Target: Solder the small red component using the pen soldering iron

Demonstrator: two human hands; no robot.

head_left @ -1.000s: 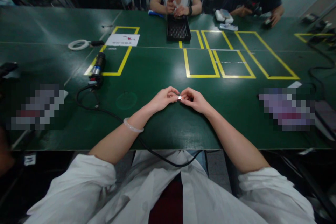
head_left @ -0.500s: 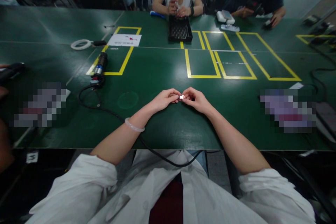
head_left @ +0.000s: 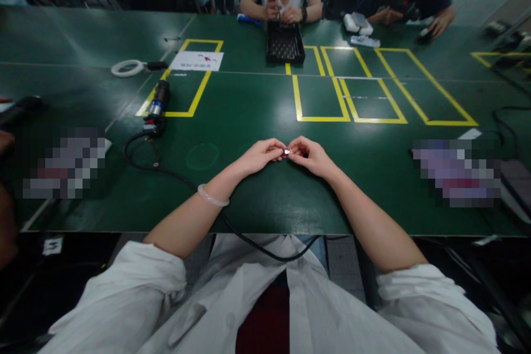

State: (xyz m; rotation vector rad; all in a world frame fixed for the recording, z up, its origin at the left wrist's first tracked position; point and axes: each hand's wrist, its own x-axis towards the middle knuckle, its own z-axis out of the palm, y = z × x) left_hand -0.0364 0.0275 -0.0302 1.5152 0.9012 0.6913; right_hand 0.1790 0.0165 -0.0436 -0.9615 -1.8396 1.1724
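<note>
My left hand [head_left: 259, 156] and my right hand [head_left: 312, 156] meet over the middle of the green table [head_left: 257, 121], both resting on it. Their fingertips pinch a small shiny metal part [head_left: 287, 151] between them. A pale bangle [head_left: 211, 197] sits on my left wrist. A black cable [head_left: 174, 177] runs under my left forearm toward a cylindrical tool [head_left: 157, 104] lying at the left.
Yellow tape rectangles [head_left: 323, 100] mark the table beyond my hands. A black tray [head_left: 284, 44] lies at the far edge in front of a person in white; another person sits to the right. A white ring [head_left: 125, 68] and a paper sheet [head_left: 196, 60] lie far left.
Both hands stay pinched on the small part. The view has shifted slightly; the hands have barely moved.
</note>
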